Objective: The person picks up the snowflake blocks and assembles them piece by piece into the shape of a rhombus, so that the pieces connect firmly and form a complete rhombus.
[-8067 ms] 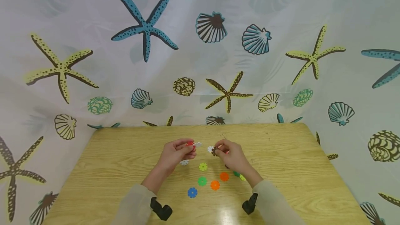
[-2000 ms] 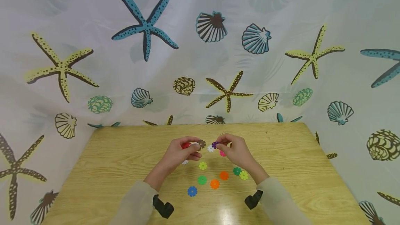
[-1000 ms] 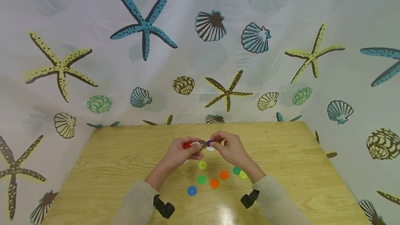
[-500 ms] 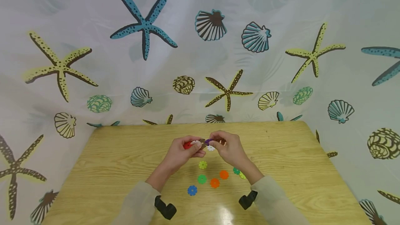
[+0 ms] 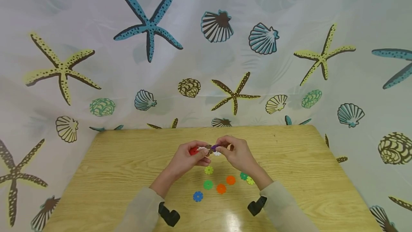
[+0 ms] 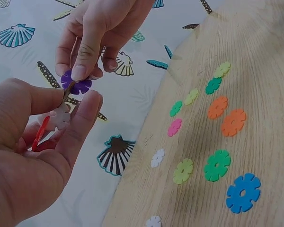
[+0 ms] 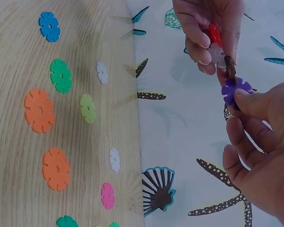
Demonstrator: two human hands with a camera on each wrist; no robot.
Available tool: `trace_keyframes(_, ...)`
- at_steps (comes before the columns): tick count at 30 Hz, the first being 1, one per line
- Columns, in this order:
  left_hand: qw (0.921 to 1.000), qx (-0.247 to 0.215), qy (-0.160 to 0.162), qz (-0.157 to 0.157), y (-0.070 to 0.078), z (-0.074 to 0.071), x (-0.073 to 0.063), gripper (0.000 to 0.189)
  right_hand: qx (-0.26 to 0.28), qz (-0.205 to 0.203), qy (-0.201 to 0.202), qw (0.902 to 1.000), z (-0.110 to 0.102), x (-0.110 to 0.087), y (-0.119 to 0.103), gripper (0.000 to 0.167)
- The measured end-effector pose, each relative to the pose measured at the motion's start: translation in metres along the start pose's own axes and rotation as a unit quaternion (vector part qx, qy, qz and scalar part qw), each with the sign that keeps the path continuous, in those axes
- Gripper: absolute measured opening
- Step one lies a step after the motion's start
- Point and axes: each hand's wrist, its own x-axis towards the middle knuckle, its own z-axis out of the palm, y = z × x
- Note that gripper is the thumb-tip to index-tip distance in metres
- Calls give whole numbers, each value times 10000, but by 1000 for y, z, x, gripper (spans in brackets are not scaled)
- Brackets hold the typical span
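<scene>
Above the table my left hand (image 5: 185, 158) holds a short chain of notched plastic snowflake discs. The chain runs from a red disc (image 7: 214, 35) through a white disc (image 6: 60, 118) to a brown disc (image 7: 230, 70), pinched between thumb and fingers. Opposite it, my right hand (image 5: 237, 153) pinches a purple disc (image 6: 82, 86) between thumb and fingertips. The purple disc's edge meets the brown one, set crosswise to it. How deep their slots are engaged cannot be told. My fingers cover parts of the discs.
On the wooden table (image 5: 128, 174) lie several loose discs: blue (image 5: 198, 196), green (image 5: 208, 184), orange (image 5: 221, 188), another orange (image 5: 230, 180), yellow-green (image 5: 209, 170), pink (image 7: 108, 196) and white (image 7: 114, 160). A patterned curtain (image 5: 199, 63) hangs behind.
Eight seconds ago the right hand held the brown disc; it now sits on the left-hand chain. Since two seconds ago the right hand has brought the purple disc left against the brown one.
</scene>
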Motion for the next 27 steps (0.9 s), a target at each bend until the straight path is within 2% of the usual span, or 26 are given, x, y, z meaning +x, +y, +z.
trace_keyframes(8,9989,465,16,61,-1,-3,1,35,79,107,-113,9998,-1,1,-1,5)
trace_keyframes(20,9908,1334,-145,195,0,0,2,40,77,109,-212,9997,-2,3,-3,11)
trace_keyframes(27,9873,1558,45,298,-2,0,3,35,158,176,-167,9996,-3,4,-1,16)
